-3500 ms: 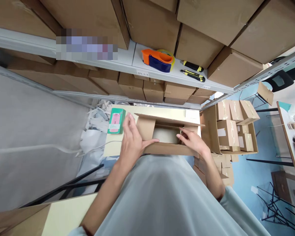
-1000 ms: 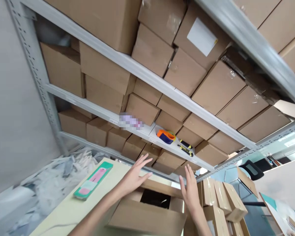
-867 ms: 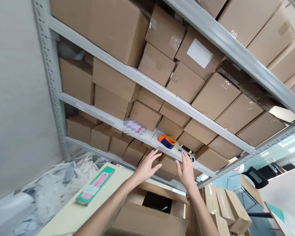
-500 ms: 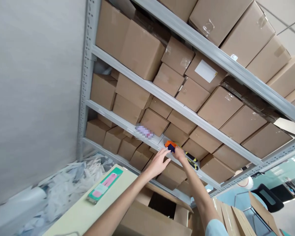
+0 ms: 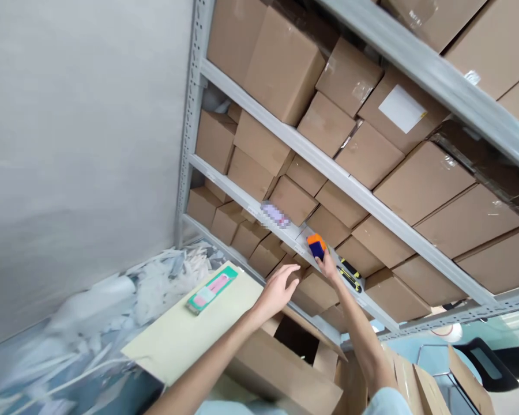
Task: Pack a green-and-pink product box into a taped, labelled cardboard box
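the right hand [image 5: 327,266] pinches the tape holder [image 5: 316,246]; the left hand [image 5: 278,289], its grip spread, is near the box [image 5: 285,364].

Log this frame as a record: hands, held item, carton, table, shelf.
left_hand: left hand, fingers spread, nothing visible in it
right_hand: right hand, gripping
held_item: orange-and-blue tape dispenser
carton: cardboard carton, top open
table: pale table, bearing green-and-pink box
shelf: metal shelf, bearing two black-and-yellow cutters and cardboard boxes
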A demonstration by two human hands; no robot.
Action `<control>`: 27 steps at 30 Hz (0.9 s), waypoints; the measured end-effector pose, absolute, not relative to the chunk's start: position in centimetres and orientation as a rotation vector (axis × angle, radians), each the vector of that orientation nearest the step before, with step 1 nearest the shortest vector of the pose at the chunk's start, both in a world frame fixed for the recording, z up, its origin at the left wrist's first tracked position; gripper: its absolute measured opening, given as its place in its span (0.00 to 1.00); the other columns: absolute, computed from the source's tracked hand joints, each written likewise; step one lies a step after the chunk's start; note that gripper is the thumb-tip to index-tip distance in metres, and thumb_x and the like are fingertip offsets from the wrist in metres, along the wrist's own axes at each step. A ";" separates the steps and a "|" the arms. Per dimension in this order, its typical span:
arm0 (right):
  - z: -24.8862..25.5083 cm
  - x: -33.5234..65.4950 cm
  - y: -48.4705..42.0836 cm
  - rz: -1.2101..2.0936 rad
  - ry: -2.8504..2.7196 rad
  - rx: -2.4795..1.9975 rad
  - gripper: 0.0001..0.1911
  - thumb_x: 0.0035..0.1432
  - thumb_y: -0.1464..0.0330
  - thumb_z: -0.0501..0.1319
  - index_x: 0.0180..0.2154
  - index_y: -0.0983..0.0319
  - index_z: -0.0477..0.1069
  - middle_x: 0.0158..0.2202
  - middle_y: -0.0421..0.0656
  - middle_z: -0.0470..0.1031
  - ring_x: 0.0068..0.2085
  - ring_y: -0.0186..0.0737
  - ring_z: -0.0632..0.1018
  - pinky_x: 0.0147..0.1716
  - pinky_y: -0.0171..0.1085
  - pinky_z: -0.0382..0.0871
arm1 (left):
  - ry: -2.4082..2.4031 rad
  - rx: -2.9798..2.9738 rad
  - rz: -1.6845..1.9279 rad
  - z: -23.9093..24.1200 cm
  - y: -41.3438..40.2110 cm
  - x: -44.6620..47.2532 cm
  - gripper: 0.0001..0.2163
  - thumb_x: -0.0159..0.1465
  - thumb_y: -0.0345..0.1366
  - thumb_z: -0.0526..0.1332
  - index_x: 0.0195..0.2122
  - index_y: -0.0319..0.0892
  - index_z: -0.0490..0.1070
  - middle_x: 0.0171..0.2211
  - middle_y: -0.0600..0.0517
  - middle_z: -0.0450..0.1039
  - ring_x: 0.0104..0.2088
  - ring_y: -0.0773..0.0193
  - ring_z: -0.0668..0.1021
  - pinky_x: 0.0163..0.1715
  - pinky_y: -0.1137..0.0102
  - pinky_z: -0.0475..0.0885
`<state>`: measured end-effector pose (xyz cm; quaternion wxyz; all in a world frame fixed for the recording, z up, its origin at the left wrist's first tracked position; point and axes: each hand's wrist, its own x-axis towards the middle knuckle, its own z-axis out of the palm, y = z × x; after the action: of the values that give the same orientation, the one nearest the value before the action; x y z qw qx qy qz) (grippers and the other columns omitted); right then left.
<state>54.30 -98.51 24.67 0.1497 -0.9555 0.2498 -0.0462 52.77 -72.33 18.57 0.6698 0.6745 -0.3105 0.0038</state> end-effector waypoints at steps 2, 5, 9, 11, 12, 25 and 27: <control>24.7 50.8 -96.9 -0.155 0.619 -2.669 0.31 0.74 0.54 0.58 0.66 0.69 0.71 0.61 0.59 0.83 0.60 0.54 0.83 0.59 0.45 0.77 | -0.643 1.474 -0.020 18.5 -71.5 51.0 0.15 0.73 0.38 0.61 0.58 0.45 0.79 0.56 0.43 0.84 0.56 0.51 0.86 0.61 0.53 0.82; 24.8 44.3 -93.2 -0.252 0.408 -2.317 0.31 0.74 0.47 0.58 0.63 0.64 0.75 0.60 0.54 0.84 0.58 0.53 0.84 0.60 0.48 0.79 | -0.608 1.405 -0.077 19.4 -70.6 47.9 0.13 0.73 0.40 0.63 0.56 0.46 0.79 0.50 0.46 0.85 0.47 0.55 0.87 0.52 0.59 0.85; 24.9 37.4 -86.7 -0.402 0.340 -1.818 0.26 0.70 0.49 0.67 0.59 0.60 0.78 0.56 0.52 0.86 0.56 0.53 0.85 0.63 0.54 0.78 | -0.653 1.362 -0.101 21.4 -70.2 44.3 0.07 0.73 0.36 0.64 0.50 0.48 0.80 0.46 0.49 0.84 0.45 0.58 0.86 0.50 0.63 0.85; 24.9 35.3 -84.0 -0.481 0.420 -1.739 0.27 0.72 0.50 0.67 0.63 0.58 0.76 0.56 0.51 0.86 0.56 0.52 0.85 0.63 0.53 0.78 | -0.663 1.371 -0.098 22.1 -70.0 43.1 0.05 0.72 0.35 0.66 0.47 0.48 0.79 0.45 0.50 0.83 0.44 0.59 0.86 0.49 0.64 0.84; 24.8 34.5 -82.9 -0.520 0.464 -1.722 0.29 0.72 0.50 0.66 0.65 0.58 0.74 0.57 0.51 0.85 0.56 0.51 0.85 0.63 0.53 0.78 | -0.665 1.381 -0.090 22.5 -69.7 42.7 0.05 0.72 0.35 0.67 0.47 0.48 0.79 0.44 0.51 0.83 0.44 0.59 0.86 0.48 0.65 0.84; 25.7 29.5 -79.7 -0.549 0.503 -1.934 0.28 0.70 0.43 0.66 0.48 0.60 0.86 0.44 0.53 0.89 0.47 0.57 0.89 0.52 0.53 0.87 | -0.935 1.309 -0.139 25.2 -63.9 40.9 0.10 0.75 0.30 0.62 0.49 0.50 0.82 0.47 0.49 0.86 0.51 0.57 0.88 0.53 0.66 0.84; 26.2 30.3 -79.6 -0.502 0.477 -1.961 0.26 0.66 0.44 0.71 0.46 0.60 0.86 0.43 0.52 0.90 0.44 0.56 0.89 0.49 0.52 0.87 | -0.893 1.358 -0.122 24.5 -63.2 41.3 0.07 0.75 0.34 0.65 0.49 0.50 0.82 0.46 0.50 0.86 0.48 0.58 0.87 0.50 0.66 0.84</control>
<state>30.35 -79.60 26.23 0.5064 -0.8132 0.1977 -0.2080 41.34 -63.15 24.54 0.6860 0.6063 -0.3985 -0.0543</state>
